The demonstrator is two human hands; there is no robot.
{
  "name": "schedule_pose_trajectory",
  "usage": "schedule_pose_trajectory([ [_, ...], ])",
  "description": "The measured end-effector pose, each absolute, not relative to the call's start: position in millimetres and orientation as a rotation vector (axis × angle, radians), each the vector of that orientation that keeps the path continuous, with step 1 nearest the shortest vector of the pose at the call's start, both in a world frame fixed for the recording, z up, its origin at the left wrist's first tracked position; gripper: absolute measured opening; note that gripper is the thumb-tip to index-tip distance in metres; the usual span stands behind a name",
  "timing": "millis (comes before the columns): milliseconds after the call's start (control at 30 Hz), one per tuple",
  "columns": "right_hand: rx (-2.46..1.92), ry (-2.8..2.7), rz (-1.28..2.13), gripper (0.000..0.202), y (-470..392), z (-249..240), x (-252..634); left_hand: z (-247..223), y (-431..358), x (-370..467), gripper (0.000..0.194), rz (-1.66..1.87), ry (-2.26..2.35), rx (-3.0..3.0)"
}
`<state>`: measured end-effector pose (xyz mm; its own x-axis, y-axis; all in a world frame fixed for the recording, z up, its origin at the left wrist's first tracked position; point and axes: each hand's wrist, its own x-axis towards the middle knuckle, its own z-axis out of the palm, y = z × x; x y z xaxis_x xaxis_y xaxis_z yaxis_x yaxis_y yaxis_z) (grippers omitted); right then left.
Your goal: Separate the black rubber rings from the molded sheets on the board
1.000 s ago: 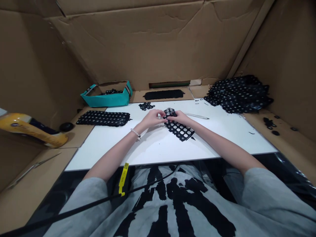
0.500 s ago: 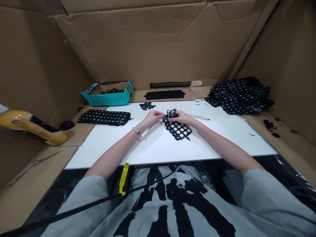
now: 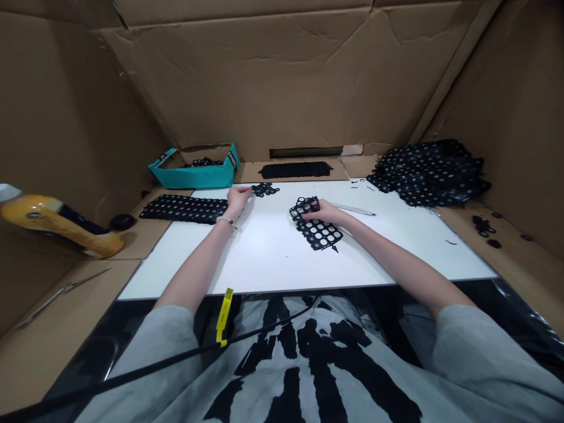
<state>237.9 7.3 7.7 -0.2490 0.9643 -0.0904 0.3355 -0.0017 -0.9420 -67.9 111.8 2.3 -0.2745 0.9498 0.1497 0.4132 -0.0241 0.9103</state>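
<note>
My right hand (image 3: 326, 211) is closed on a black perforated sheet (image 3: 318, 231) with rows of round holes, held over the white board (image 3: 273, 258). My left hand (image 3: 240, 197) has its fingers pinched together at the left edge of a small pile of black rings (image 3: 265, 189). Whatever lies between those fingertips is too small to make out. Under and beside my left wrist, another black perforated strip (image 3: 185, 208) lies across the board's left edge. A white pen-like tool (image 3: 356, 210) rests just right of my right hand.
A teal-sided box (image 3: 194, 176) holding black rings stands at the back left. Behind the board lies a black strip (image 3: 296, 170). Black dotted sheets (image 3: 432, 173) are heaped at the back right. A yellow bottle (image 3: 57, 220) and tweezers (image 3: 66, 289) are at the left.
My left hand has moved left from the perforated sheet to the pile of rings. My right hand stays in about the same place, still gripping the sheet.
</note>
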Motion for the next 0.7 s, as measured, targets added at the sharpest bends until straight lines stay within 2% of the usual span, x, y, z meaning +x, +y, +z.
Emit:
schedule_pose_trajectory([
  [200,-1.367,-1.621,1.267,0.033,6.1,8.1,237.5,1.8,115.5,-63.8,0.034,1.320,1.761,1.606],
  [333,-1.344,-1.615,1.283,0.034,8.9,4.4,238.1,17.2,94.9,-45.3,0.027,1.235,1.503,1.938],
  [500,-1.304,-1.680,1.225,0.031,12.3,2.3,237.4,33.8,49.0,0.6,0.025,0.797,0.970,2.439],
  [567,-1.293,-1.692,1.184,0.030,12.1,2.8,236.8,34.1,34.0,14.0,0.027,0.706,0.939,2.492],
  [700,-1.192,-1.664,1.172,0.033,12.3,1.1,235.8,26.5,23.7,24.7,0.021,0.780,1.097,2.310],
])
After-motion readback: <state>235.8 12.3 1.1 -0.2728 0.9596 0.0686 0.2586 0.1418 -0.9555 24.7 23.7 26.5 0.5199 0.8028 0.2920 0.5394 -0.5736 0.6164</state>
